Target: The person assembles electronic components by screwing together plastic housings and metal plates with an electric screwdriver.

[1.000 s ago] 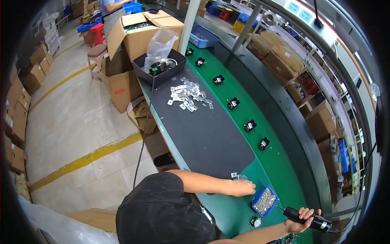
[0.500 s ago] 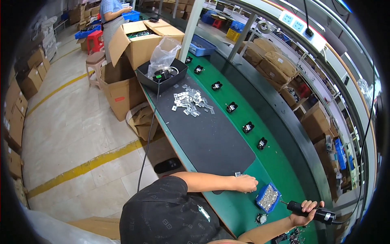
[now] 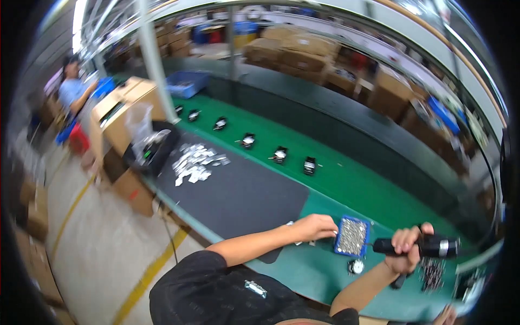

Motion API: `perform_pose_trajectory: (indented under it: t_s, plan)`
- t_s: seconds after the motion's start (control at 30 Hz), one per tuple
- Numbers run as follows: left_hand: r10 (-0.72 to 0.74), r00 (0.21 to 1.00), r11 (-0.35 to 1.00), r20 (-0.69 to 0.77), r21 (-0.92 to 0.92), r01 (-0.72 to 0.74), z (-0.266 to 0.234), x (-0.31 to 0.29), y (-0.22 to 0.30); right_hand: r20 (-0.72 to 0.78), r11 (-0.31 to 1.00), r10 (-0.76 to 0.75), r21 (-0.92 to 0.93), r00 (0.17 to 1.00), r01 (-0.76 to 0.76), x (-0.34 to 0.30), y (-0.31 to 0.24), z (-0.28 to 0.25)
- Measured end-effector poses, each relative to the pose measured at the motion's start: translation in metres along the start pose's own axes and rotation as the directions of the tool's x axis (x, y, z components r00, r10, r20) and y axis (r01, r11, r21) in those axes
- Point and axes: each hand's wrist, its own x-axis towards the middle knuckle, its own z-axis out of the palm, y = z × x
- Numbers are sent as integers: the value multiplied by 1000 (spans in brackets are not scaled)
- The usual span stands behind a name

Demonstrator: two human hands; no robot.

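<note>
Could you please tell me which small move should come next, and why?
Perhaps the left hand should pick one small metal piece from the blue tray: its fingertips are at the tray's left rim, while the right hand holds the black tool.

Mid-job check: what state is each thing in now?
Blue rectangular plastic tray: filled with small silver metal pieces
Black cylindrical handheld tool: gripped, tip toward tray
Right hand: closed around tool
Left hand: fingers bent beside tray; grip unclear
Flat silver metal plates: heaped on dark mat
Small black units: spaced along green belt
Upper-left brown cardboard box: open
</note>
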Motion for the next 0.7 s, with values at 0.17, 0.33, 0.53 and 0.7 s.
perform_pose_trajectory:
  t_s: [0.17, 0.33, 0.53, 0.7]
  plan:
    - [-295, 954, 952, 55, -73, 298, -11, 42, -19, -164, 991, 134, 17, 977, -133, 11, 17, 10]
    - [-361, 926, 921, 109, -116, 372, -1, 94, -28, -184, 943, 316, -43, 931, -329, 19, 18, 0]
    - [-378, 909, 899, 179, -164, 406, 39, 175, -62, 23, 900, 339, -297, 940, -318, 23, 25, 8]
    - [-250, 889, 936, 384, -140, 324, 140, 251, -35, 23, 905, 173, -399, 985, -149, 9, 5, 11]
